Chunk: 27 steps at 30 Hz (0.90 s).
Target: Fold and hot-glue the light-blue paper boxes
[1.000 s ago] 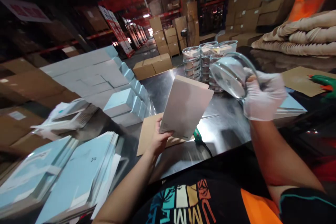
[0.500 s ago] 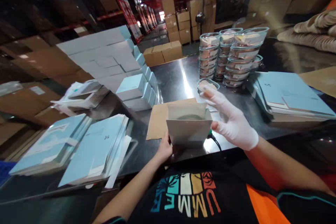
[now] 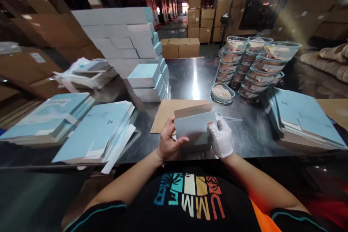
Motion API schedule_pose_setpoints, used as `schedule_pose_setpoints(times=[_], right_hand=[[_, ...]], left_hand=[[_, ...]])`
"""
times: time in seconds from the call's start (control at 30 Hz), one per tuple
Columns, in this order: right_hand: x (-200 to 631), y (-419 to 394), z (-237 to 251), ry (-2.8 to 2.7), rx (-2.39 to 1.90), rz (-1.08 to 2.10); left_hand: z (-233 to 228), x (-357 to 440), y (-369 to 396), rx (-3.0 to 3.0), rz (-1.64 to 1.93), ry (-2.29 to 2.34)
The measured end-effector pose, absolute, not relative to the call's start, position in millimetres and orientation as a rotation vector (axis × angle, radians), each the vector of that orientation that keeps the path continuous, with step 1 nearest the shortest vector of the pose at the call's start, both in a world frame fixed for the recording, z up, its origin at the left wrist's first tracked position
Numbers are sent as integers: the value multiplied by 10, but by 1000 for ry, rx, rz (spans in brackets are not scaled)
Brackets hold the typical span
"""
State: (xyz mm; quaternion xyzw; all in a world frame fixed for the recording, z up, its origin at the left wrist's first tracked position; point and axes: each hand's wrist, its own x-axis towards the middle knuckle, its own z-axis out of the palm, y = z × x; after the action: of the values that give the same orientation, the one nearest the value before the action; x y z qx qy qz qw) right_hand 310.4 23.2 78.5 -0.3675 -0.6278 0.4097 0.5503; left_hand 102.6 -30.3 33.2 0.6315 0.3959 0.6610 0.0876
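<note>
A light-blue cardboard box (image 3: 193,127) is held upright between both hands near the table's front edge, its flap standing up at the top. My bare left hand (image 3: 170,138) grips its left side, the thumb across the front. Against the right side presses my gloved right hand (image 3: 221,137), its bare thumb tip on the front face. The inside of the box is hidden from me. Under and behind it lies a flat brown cardboard sheet (image 3: 163,114). Just beyond the right hand sits a single round glass container (image 3: 221,93) with a clear rim.
Closed pale boxes (image 3: 122,40) are stacked at the back left. Tall stacks of glass containers (image 3: 255,69) stand at the back right. Flat blue cartons lie in piles on the left (image 3: 95,130) and right (image 3: 307,112). A white basket (image 3: 94,74) is at far left.
My right hand has come down from above the glass container onto the box's right side. My left hand has moved up the box's left side. The view has shifted.
</note>
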Motion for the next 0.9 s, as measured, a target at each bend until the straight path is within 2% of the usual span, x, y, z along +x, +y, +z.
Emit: schedule_pose_setpoints(times=[0.1,0.23,0.4,0.47,0.7,0.9], right_hand=[[2992,293,845,-1379,-870,1006],[3143,482,885,-1542,-827,1017],[3450,847,837,-2079,-1558,614],[3464,954,756,-2219,-1743,616],[3549,1080,532,-2091,-1689,733],[3707,760,641,-1623,-1362,414]], left_hand=[[245,983,-291,1807,2036,1173],[173,845,-308,1987,1734,1259],[344,806,-331,1684,1935,1331],[441,810,-345,1586,1948,1367],[691,781,-442,1439,1940,1428],[813,819,-525,1281,1931,1381]])
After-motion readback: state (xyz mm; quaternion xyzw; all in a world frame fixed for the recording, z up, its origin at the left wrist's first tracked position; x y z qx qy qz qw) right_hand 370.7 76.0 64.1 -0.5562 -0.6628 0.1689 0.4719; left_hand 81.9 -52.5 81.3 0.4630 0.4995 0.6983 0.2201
